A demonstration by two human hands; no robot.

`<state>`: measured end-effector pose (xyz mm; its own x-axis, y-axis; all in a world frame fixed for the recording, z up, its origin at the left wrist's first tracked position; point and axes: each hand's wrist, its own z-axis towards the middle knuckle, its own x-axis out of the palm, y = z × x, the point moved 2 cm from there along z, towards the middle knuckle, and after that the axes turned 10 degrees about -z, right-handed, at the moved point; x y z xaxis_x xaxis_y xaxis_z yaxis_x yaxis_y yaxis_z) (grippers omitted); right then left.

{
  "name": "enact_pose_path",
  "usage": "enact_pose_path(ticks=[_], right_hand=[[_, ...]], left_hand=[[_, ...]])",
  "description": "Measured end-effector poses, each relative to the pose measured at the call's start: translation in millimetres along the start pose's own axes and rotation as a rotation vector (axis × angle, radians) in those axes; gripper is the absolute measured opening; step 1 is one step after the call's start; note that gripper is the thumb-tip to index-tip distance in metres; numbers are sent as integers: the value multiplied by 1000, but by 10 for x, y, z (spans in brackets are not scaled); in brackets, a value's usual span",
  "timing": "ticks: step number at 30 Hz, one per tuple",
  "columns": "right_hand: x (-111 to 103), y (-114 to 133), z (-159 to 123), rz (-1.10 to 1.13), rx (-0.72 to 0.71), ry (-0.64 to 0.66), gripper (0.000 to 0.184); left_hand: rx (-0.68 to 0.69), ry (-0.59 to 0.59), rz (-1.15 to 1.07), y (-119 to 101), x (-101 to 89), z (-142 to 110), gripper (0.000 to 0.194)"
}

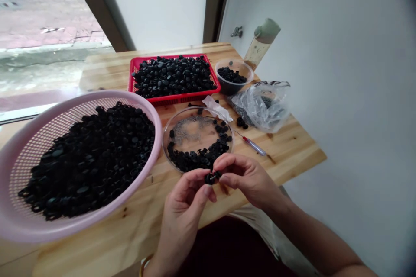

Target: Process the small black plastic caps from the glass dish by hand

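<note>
Just over the near edge of a clear round dish [165, 147], my two hands meet at the fingertips. My left hand [183, 207] pinches a small round black plastic piece [208, 179]. A smaller black piece [218, 175] is between the thumb and index finger of my right hand [247, 177]. Between the two pieces shows a short, thin metal pin [212, 178]; fingers hide how far it sits in either one. Thin silvery pins [186, 130] lie in the dish's far part, and small black pieces [195, 159] line its near and right side.
A pink basket [157, 134] of black parts fills the left. Behind the dish stand a red basket [182, 97] of black caps and a clear tub [250, 78]. To the right are a plastic bag [269, 112], a screwdriver [254, 145] and a green-lidded bottle [260, 45].
</note>
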<state>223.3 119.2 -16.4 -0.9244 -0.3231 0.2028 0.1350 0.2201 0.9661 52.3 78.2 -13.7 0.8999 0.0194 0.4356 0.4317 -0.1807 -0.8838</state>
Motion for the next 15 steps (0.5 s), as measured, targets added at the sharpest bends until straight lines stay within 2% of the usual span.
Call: enact_pose_path(ticks=[3,7,12,15], right_hand=[[13,128,-42,-122,-106,-28,18],[24,272,-97,-330,-265,-83,9],[63,372,-132,-593,-435,-100,12],[94,392,-144,-653,-475,-89,13]], left_hand=[[-27,-20,-89,94,-51,-7,16],[-39,-51,-154,116,-52,-13,16],[-29,-61,-152,96,-48,-41,16],[-13,-68,-123,101,-85,-60,17]])
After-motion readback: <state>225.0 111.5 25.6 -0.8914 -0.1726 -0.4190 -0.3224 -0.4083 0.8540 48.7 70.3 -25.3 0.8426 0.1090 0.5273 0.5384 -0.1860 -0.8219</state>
